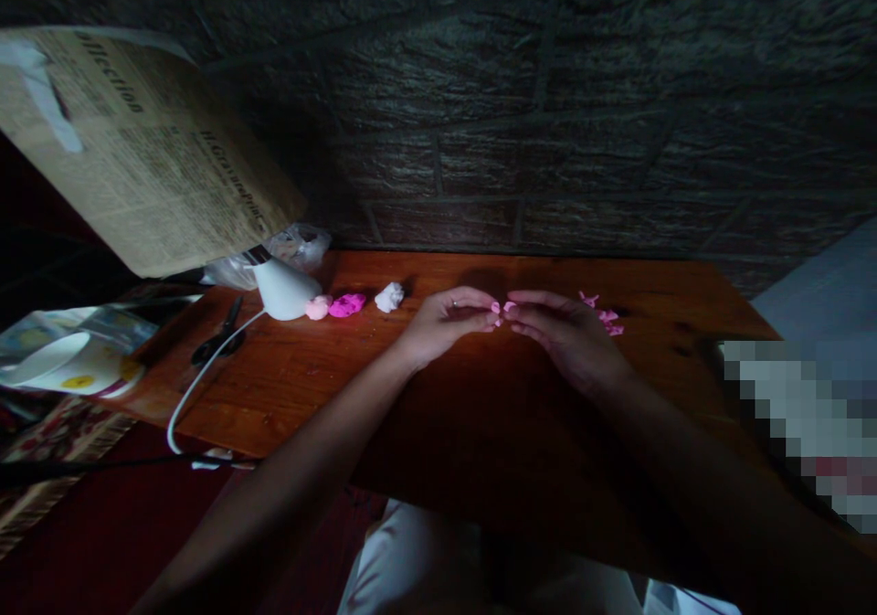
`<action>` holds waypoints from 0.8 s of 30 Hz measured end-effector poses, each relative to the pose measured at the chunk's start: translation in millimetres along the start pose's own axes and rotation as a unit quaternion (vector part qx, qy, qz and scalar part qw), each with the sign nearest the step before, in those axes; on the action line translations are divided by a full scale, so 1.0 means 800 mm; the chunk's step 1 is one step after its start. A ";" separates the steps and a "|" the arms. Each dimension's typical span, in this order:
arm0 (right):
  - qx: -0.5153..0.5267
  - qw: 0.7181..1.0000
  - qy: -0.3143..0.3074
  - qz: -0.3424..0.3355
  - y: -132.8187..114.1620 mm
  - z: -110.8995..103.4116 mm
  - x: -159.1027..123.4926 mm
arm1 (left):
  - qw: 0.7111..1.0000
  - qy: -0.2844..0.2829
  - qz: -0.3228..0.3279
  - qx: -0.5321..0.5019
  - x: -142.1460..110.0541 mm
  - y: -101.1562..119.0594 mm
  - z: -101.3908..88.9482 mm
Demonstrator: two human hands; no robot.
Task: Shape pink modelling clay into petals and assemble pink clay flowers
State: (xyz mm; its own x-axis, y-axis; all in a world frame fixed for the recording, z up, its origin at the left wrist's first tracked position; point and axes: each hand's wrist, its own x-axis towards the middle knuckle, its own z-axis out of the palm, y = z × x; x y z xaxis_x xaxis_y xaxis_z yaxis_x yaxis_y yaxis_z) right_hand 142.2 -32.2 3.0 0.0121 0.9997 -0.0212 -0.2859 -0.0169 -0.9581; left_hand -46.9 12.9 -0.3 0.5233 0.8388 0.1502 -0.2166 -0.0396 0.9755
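Note:
My left hand (445, 320) is closed in a pinch on a small bit of pink clay (496, 308), just above the wooden table. Facing it, my right hand (572, 334) pinches another pink bit (510, 306). The fingertips of the two hands almost meet; whether the bits are joined I cannot tell. Several thin shaped pink clay pieces (608, 319) lie on the table beyond my right hand, partly hidden by it. To the left of my hands sit a white lump (390, 297), a magenta lump (347, 305) and a pale pink lump (318, 307) of what looks like clay.
A lamp with a white base (284, 291) and a newsprint-patterned shade (157, 149) stands at the left, its cord (198, 387) crossing the table (308, 396). Dark scissors (219, 341) lie near it. A paper cup (75, 364) is further left. A stone-patterned wall (480, 140) rises behind.

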 end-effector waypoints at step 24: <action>-0.132 0.991 0.000 -0.006 -0.014 0.000 -0.004 | 0.990 0.012 0.082 0.113 -0.002 0.000 0.002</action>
State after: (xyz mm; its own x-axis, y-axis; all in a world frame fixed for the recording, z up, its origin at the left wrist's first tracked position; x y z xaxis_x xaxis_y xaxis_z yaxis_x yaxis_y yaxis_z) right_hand 145.6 -35.1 13.4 0.0147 0.9998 -0.0095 -0.0254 -0.0091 -0.9996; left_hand -46.6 10.7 -0.5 0.4751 0.8238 0.3091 -0.1067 -0.2948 0.9496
